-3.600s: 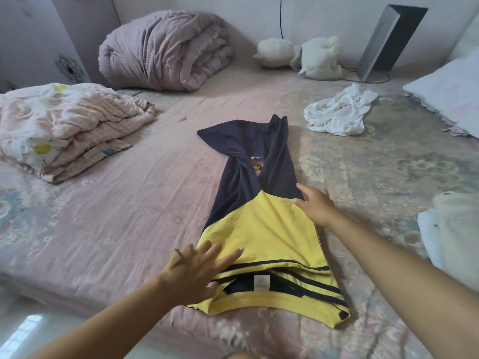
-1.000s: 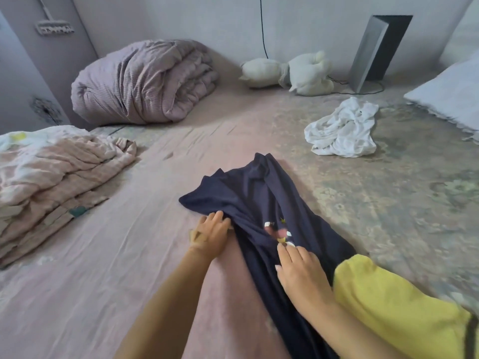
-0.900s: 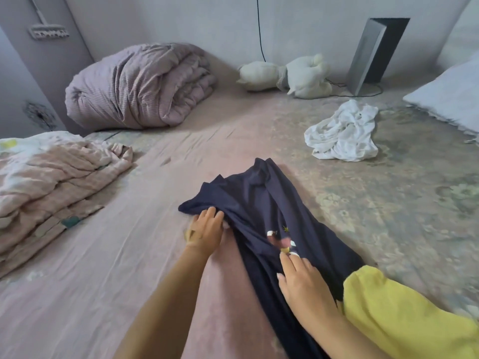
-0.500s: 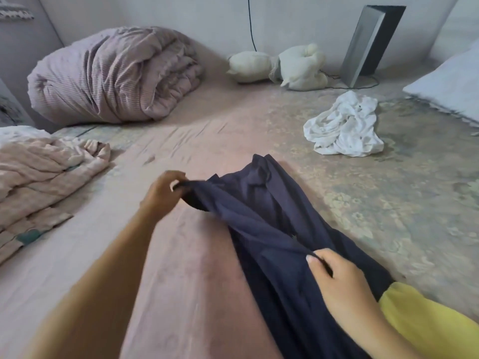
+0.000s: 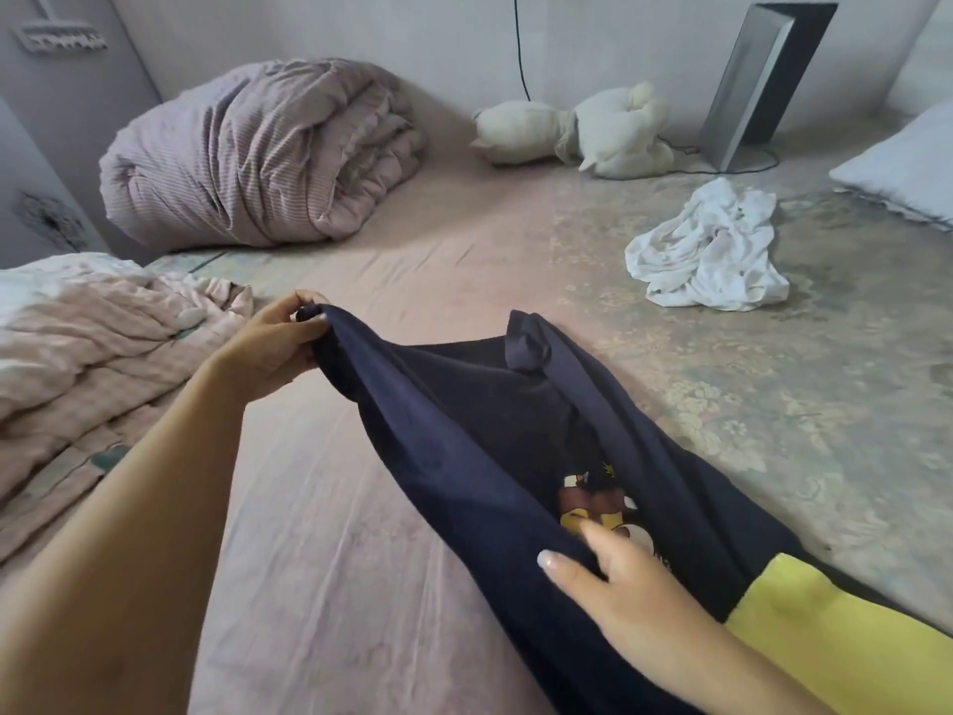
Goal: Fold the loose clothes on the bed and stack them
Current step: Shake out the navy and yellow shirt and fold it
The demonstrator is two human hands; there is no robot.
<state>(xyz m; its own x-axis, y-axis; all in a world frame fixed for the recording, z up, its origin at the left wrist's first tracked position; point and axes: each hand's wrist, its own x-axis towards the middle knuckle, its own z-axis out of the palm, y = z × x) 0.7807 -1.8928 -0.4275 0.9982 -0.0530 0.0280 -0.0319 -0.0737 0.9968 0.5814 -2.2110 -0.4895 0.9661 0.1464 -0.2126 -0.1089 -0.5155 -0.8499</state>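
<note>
Pink bedsheet (image 5: 319,508) across most of the bed, patterned greenish on the right side, grey wall behind.

Far left: a folded floral quilt (image 5: 93,343) at the bed edge, bedding rather than clothing by the look of it. Behind it, against the wall: a rolled mauve duvet (image 5: 258,152).

Left of centre: left hand (image 5: 263,348) raised off the bed, thumb and fingers pinched round the corner of the navy and yellow shirt (image 5: 464,436), lifting that edge clear of the sheet. Shirt stretched diagonally from that pinch down to the lower right, navy part partly spread open with a small printed figure showing, yellow part at the bottom right corner. Right hand (image 5: 634,585) low on the navy cloth beside the print, fingers curled over a fold of the fabric, seemingly gripping it.

Further right: a crumpled white garment (image 5: 706,260) lying loose and untouched, well apart from the shirt. Beyond it, a cream soft toy (image 5: 582,129), a grey slanted panel (image 5: 758,80) and a white pillow (image 5: 902,178) at the edge.

Progress, as judged: early. No folded clothes and no stack visible anywhere. Shirt only being straightened, folds not yet made; white garment wholly left to do, then stacking.
</note>
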